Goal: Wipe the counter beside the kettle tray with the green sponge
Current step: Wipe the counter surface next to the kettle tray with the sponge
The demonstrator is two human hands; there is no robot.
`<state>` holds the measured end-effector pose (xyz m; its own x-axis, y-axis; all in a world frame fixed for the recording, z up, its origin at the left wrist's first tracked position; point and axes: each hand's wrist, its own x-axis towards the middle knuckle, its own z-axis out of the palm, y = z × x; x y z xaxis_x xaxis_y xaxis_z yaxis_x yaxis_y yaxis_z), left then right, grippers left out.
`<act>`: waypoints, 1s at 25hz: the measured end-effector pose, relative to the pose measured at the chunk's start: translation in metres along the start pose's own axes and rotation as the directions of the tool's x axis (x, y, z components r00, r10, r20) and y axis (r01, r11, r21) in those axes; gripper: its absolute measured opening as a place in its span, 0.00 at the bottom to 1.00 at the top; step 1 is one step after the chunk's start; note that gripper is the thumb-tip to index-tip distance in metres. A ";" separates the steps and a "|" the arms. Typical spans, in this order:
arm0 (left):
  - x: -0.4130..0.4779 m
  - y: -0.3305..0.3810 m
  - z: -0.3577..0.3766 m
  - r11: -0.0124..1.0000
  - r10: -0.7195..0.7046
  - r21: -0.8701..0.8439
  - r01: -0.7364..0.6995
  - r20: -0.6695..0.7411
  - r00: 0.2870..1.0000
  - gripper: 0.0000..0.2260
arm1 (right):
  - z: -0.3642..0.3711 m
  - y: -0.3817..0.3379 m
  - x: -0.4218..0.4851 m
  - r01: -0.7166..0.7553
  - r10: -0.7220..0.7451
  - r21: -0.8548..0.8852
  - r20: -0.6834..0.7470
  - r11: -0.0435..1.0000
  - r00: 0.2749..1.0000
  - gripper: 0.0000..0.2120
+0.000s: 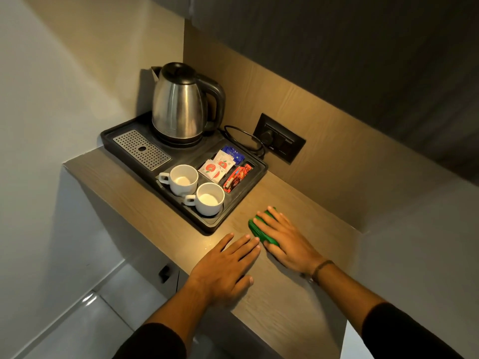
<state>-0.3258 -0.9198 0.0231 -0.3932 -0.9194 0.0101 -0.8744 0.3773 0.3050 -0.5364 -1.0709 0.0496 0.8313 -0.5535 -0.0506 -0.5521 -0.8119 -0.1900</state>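
Right hand [282,239] pressed flat on the green sponge [260,230], just right of the kettle tray [207,224].

The sponge lies on the wooden surface [285,307] under the right hand's spread fingers, close to the tray's near corner but apart from it. The left hand [225,268] rests open and flat on the surface beside it, holding nothing, fingertips almost touching the sponge. On the black tray stand a steel electric kettle [181,104], a perforated drip grate [142,149], two white cups [181,180] and sachets [220,167]; their print is too small to read. A cord [243,141] runs to the wall socket [280,138].
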 end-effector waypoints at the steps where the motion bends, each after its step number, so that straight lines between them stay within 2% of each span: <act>1: 0.000 0.000 0.000 1.000 0.000 0.001 0.000 -0.001 1.000 0.30 | -0.001 0.009 -0.026 0.025 -0.025 -0.011 -0.005 1.000 1.000 0.30; 3: 0.000 -0.002 0.002 1.000 0.005 -0.004 -0.005 -0.004 1.000 0.31 | -0.012 0.034 -0.048 -0.016 0.016 0.011 -0.015 1.000 1.000 0.30; 7: 0.000 -0.004 0.004 1.000 0.013 0.005 -0.013 -0.014 1.000 0.30 | -0.023 0.026 -0.001 -0.329 0.333 0.077 -0.054 0.941 0.941 0.30; 9: 0.000 -0.005 0.005 1.000 0.018 -0.008 -0.018 -0.021 1.000 0.31 | -0.009 -0.001 -0.006 -0.324 0.330 0.075 -0.090 0.943 0.940 0.30; 11: -0.001 -0.004 0.005 1.000 0.012 -0.017 -0.012 -0.023 1.000 0.31 | 0.011 -0.019 -0.055 -0.240 0.241 0.024 -0.082 0.970 0.967 0.31; 13: -0.001 -0.004 0.006 1.000 0.013 -0.011 -0.013 -0.022 1.000 0.31 | 0.012 -0.017 -0.105 -0.271 0.271 0.015 -0.099 0.963 0.958 0.30; 15: -0.002 -0.005 0.006 1.000 0.021 0.003 -0.021 -0.038 0.999 0.31 | -0.001 -0.011 -0.107 -0.453 0.460 0.086 -0.099 0.887 0.882 0.29; 17: -0.001 -0.006 0.006 0.999 0.034 0.012 -0.034 -0.034 0.999 0.31 | -0.006 -0.028 -0.083 -0.638 0.653 0.136 -0.128 0.757 0.747 0.28; 18: -0.001 -0.006 0.007 0.999 0.034 0.014 -0.034 -0.034 0.999 0.31 | -0.002 -0.046 -0.073 -0.656 0.669 0.134 -0.141 0.743 0.730 0.29; 21: -0.001 -0.005 0.007 1.000 0.025 0.016 -0.025 -0.030 0.999 0.32 | 0.031 -0.102 -0.101 -0.475 0.478 0.058 -0.129 0.878 0.869 0.31; 22: -0.001 -0.005 0.007 1.000 0.025 0.018 -0.025 -0.027 0.999 0.32 | 0.035 -0.111 -0.124 -0.444 0.446 0.042 -0.129 0.895 0.886 0.31; 23: -0.001 -0.005 0.006 0.999 0.029 0.020 -0.028 -0.027 0.999 0.32 | 0.034 -0.111 -0.140 -0.465 0.466 0.045 -0.137 0.884 0.874 0.31; 24: -0.002 -0.004 0.006 0.999 0.032 0.025 -0.032 -0.031 0.999 0.32 | 0.030 -0.105 -0.145 -0.530 0.535 0.072 -0.144 0.845 0.833 0.31; 25: -0.002 -0.005 0.005 0.999 0.034 0.028 -0.033 -0.032 0.999 0.32 | 0.025 -0.100 -0.142 -0.626 0.637 0.118 -0.150 0.771 0.756 0.31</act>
<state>-0.3225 -0.9193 0.0168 -0.4134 -0.9091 0.0509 -0.8686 0.4105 0.2774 -0.5978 -0.9067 0.0514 0.2668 -0.9637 -0.0118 -0.9386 -0.2570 -0.2300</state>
